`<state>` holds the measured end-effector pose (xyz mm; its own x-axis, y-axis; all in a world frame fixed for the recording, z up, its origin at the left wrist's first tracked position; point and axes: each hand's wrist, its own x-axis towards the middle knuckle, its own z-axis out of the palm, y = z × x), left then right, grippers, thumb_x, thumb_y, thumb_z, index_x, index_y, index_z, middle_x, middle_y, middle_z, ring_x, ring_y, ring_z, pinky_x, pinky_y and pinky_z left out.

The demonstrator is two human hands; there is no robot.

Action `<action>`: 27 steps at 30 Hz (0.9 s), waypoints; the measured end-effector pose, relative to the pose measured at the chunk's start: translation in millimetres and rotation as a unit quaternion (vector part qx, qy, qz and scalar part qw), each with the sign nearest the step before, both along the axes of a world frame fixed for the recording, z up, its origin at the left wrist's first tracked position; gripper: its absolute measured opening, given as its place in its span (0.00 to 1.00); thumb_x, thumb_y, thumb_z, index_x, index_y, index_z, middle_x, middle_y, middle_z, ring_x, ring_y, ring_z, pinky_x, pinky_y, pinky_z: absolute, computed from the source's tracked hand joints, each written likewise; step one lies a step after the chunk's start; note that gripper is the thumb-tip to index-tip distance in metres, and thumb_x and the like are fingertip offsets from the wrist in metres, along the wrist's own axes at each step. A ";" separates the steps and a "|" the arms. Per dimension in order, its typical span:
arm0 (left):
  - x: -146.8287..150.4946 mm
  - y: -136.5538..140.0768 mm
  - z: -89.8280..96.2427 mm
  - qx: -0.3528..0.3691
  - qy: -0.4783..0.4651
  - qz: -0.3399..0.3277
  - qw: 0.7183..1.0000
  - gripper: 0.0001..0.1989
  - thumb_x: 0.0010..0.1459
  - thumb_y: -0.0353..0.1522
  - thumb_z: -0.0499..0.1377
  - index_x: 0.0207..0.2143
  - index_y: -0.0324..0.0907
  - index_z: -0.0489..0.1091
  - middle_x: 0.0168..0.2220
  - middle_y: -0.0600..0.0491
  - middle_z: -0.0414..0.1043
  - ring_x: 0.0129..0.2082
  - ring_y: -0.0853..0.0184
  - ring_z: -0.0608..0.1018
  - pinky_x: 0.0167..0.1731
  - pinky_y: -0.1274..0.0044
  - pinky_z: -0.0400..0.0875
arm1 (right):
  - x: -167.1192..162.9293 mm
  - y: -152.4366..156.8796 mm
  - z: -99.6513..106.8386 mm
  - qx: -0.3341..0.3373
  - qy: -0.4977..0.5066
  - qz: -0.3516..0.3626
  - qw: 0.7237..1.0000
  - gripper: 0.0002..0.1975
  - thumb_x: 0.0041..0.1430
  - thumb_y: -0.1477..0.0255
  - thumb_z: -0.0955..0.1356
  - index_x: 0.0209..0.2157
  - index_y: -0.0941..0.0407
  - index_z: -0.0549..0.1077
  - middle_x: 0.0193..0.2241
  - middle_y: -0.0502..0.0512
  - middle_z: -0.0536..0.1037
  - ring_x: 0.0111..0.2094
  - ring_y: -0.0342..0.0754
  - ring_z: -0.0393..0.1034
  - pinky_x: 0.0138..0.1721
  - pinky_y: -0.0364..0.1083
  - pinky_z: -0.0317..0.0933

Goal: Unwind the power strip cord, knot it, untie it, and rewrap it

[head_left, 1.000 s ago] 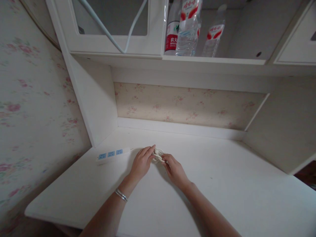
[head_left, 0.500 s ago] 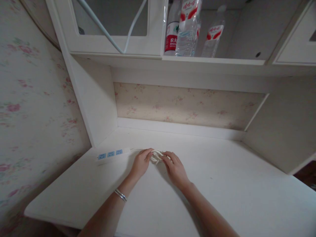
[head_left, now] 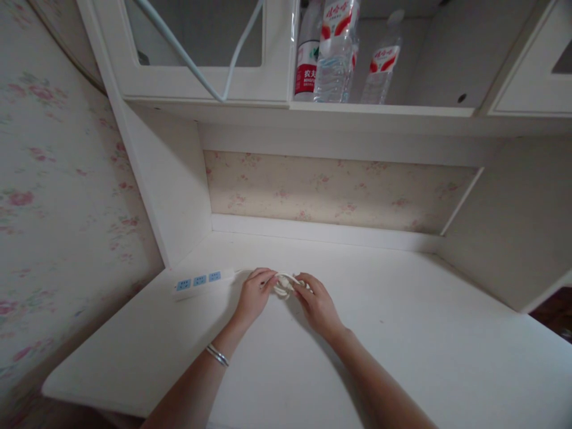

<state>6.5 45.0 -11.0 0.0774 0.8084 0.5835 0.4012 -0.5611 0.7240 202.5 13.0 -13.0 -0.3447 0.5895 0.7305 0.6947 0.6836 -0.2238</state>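
Note:
A white power strip (head_left: 204, 283) with three blue socket faces lies on the desk to the left of my hands. Its white cord (head_left: 284, 285) runs from the strip's right end behind my left hand and is bunched into loops between both hands. My left hand (head_left: 255, 294) pinches the left side of the looped cord, fingers closed. On the other side, my right hand (head_left: 316, 301) grips the loops between thumb and fingers. Part of the cord is hidden under my fingers. A silver bangle (head_left: 217, 355) circles my left wrist.
The white desk (head_left: 402, 339) has a raised back edge and side panels. Above it hangs a cabinet shelf (head_left: 384, 111) holding several plastic bottles (head_left: 334, 53). A light-blue cable (head_left: 190, 59) dangles before the cabinet door. Floral wallpaper (head_left: 67, 196) covers the left wall.
Both hands stay on the cord loops with only slight finger movement. The whole view has shifted a little; the power strip rests in the same place.

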 end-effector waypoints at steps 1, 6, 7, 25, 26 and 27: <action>-0.3 0.9 -0.4 -0.004 -0.010 -0.001 1.000 0.13 0.56 0.39 0.55 0.38 0.43 0.75 0.38 0.49 0.72 0.38 0.66 0.74 0.36 0.76 0.71 | 0.6 0.5 0.1 -0.013 0.015 0.018 1.000 0.14 0.62 0.73 0.61 0.48 0.51 0.68 0.48 0.58 0.69 0.53 0.51 0.60 0.52 0.54 0.59; -2.8 5.6 -2.7 -0.102 -0.078 -0.021 0.991 0.17 0.52 0.41 0.58 0.39 0.40 0.74 0.32 0.51 0.71 0.28 0.70 0.72 0.28 0.78 0.67 | 1.9 2.1 5.1 -0.094 0.114 0.091 0.985 0.12 0.63 0.71 0.59 0.43 0.52 0.71 0.47 0.58 0.69 0.57 0.50 0.55 0.56 0.55 0.54; -3.6 6.0 -2.5 -0.132 -0.098 -0.024 0.986 0.18 0.52 0.42 0.58 0.40 0.39 0.73 0.30 0.51 0.72 0.27 0.70 0.72 0.27 0.79 0.66 | 2.3 3.0 5.6 -0.106 0.136 0.103 0.980 0.11 0.63 0.70 0.59 0.42 0.52 0.71 0.47 0.57 0.69 0.57 0.50 0.56 0.57 0.55 0.53; -0.1 -20.0 20.1 -0.098 0.047 -0.122 0.987 0.18 0.57 0.42 0.54 0.23 0.40 0.74 0.30 0.53 0.68 0.30 0.70 0.70 0.31 0.79 0.64 | 7.1 11.2 7.2 -0.317 0.590 0.119 0.733 0.14 0.52 0.59 0.68 0.33 0.55 0.72 0.34 0.53 0.74 0.34 0.47 0.68 0.39 0.50 0.65; 0.3 -20.6 19.0 -0.088 0.069 -0.111 0.988 0.19 0.57 0.42 0.54 0.21 0.40 0.73 0.29 0.53 0.67 0.29 0.70 0.70 0.30 0.79 0.63 | 6.2 11.4 6.3 -0.315 0.583 0.120 0.739 0.13 0.52 0.60 0.68 0.34 0.55 0.73 0.35 0.53 0.74 0.35 0.47 0.68 0.39 0.49 0.64; 1.1 -21.0 17.4 -0.078 0.090 -0.102 0.988 0.18 0.57 0.41 0.54 0.20 0.41 0.73 0.27 0.53 0.67 0.28 0.70 0.70 0.30 0.79 0.63 | 4.8 11.7 5.1 -0.311 0.574 0.120 0.748 0.13 0.53 0.60 0.68 0.35 0.55 0.73 0.35 0.54 0.74 0.35 0.47 0.68 0.40 0.49 0.64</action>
